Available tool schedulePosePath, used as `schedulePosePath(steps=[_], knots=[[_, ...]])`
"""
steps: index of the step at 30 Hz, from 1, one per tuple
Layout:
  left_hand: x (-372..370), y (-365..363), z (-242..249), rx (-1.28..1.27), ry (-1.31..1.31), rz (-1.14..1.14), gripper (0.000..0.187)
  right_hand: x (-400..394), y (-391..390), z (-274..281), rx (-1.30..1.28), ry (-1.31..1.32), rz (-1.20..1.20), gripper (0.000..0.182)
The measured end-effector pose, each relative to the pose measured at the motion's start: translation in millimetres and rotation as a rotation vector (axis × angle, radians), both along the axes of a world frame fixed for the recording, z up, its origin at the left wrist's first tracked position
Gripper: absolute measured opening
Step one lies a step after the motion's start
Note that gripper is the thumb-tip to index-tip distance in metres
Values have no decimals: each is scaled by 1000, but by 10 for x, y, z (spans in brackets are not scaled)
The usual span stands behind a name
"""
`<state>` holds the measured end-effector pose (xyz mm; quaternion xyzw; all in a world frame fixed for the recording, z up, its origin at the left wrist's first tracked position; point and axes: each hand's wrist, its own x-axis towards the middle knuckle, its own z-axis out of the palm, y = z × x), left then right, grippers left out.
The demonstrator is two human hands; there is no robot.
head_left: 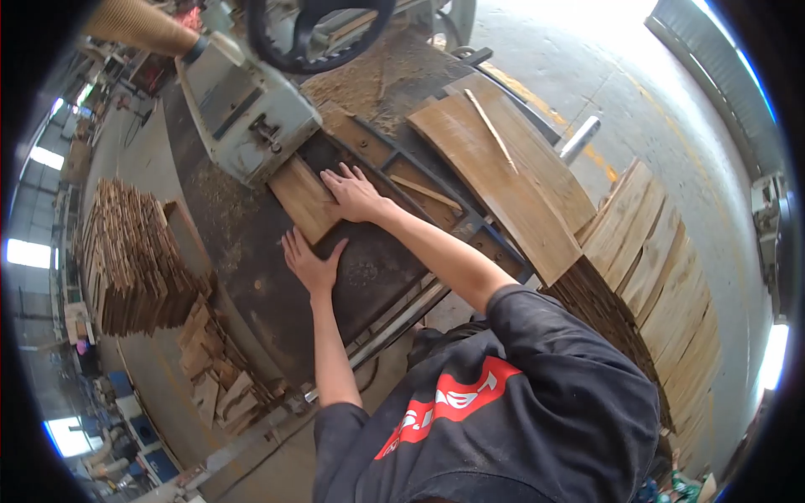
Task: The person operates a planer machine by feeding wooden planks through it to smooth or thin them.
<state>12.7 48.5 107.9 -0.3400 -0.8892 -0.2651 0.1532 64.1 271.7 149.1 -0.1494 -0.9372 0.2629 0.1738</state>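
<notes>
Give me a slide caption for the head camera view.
Both hands, left hand and right hand, press a wooden board flat on the woodworking machine table.

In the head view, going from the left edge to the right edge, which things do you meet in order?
Stack of wood pieces → left hand → board under the hands → right hand → wide plank on the machine table → stacked boards.

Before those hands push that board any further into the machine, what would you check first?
1. Right hand flat on the board: ok.
2. Left hand at the board's near end: ok.
3. Board flat on the machine table: ok.
4. Fingers away from the cutter under the guard: cannot tell, the cutter is hidden.
5. Sawdust on the table: not ok.
</notes>
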Motion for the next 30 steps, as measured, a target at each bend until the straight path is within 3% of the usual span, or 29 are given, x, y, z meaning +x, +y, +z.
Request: schedulePosePath(steps=[2, 4, 6, 8, 10, 13, 16, 20, 21, 24, 25, 28, 30], knots=[[230, -194, -97, 166, -17, -4, 108, 645, 249, 194, 69, 246, -9, 74], [477, -350, -36, 100, 23, 59, 101, 1431, 542, 474, 240, 322, -200, 65], [579, -362, -49, 100, 19, 143, 94, 2064, 950, 442, 282, 293, -484, 58], [437, -308, -91, 159, 4, 230, 87, 2541, 1354, 304, 338, -39, -830, 53], [431, -308, -107, 84, 20, 261, 82, 2978, 1639, 271, 159, -170, -911, 39], [448, -289, -123, 56, 34, 222, 77, 3269, 1735, 417, -4, -198, -783, 28], [456, -328, -150, 31, 49, 198, 75, 3301, 1746, 338, 44, -58, -877, 22], [456, -311, -140, 32, 26, 245, 74, 3249, 1971, 148, -256, 294, -1090, 21], [451, -314, -149, 33, 31, 241, 73, 3307, 2054, 255, -661, 246, -1080, 43], [438, -315, -152, 41, 46, 235, 71, 3254, 2282, -158, -606, 724, -1026, 82], [441, -314, -144, 45, 50, 234, 68, 3360, 2247, -102, -454, 369, -1078, 107], [436, -302, -131, 159, 71, 165, 55, 3450, 1838, -98, -41, 164, -953, 97], [413, -340, -86, 214, 138, 145, 45, 3519, 1431, 2, 104, -48, -854, 100]])
